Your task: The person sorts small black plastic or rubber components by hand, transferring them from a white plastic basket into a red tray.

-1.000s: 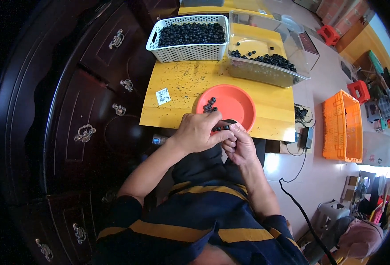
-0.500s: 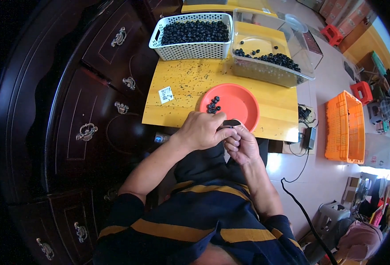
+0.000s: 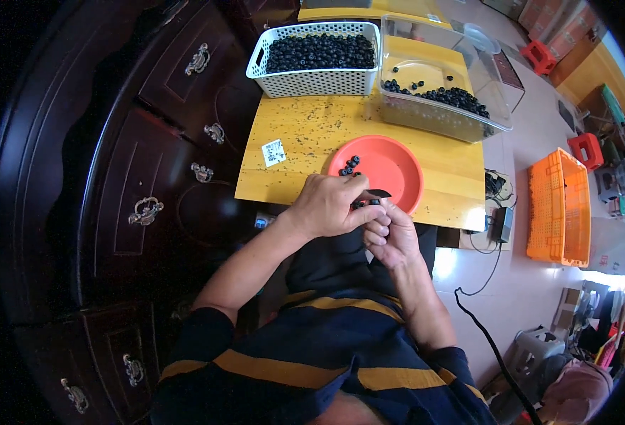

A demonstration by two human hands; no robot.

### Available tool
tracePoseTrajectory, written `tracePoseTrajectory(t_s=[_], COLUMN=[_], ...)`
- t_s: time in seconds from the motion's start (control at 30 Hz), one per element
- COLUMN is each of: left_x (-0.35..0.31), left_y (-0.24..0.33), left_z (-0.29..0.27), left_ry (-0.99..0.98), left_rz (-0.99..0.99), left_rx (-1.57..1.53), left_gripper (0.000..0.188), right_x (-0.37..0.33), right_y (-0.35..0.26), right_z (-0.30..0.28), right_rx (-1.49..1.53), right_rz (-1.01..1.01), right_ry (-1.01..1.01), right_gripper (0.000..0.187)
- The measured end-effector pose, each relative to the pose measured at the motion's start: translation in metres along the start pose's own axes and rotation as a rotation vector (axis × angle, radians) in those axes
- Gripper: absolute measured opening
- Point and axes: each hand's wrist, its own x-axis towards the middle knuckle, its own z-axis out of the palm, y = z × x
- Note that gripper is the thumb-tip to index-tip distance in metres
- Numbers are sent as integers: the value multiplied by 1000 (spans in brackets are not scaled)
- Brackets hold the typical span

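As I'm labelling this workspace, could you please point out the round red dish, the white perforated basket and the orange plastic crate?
Round red dish (image 3: 397,166): head view, on its bare inner bottom.
White perforated basket (image 3: 319,85): head view, on its front wall.
Orange plastic crate (image 3: 543,219): head view, on its side wall.

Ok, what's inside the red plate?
Small black ring-shaped pieces cluster toward the left side of the red plate. The left hand covers the plate's near-left part from this view, so whatever lies beneath it cannot be seen.
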Motion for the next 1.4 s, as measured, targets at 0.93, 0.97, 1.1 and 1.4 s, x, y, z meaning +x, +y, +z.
tracePoseTrajectory(t_s=[0.93,0.97,1.1,1.4], left_x=[28,41,100,35], left_y=[-23,-29,-64,-3], left_z=[-23,-34,-76,-31], left_ry=[-309,-268,349,-181], left_rz=[-190,-239,-282,-297], left_rx=[-101,-56,237,-54], left_gripper=[30,30,47,51], right_x=[14,14,15,12], right_y=[-3,-4,-7,-14], right_z=[0,1,7,8], right_rx=[15,31,45,61], right_rz=[50,44,-26,-84], right_ry=[88,78,124,66], right_gripper=[20,21,29,44])
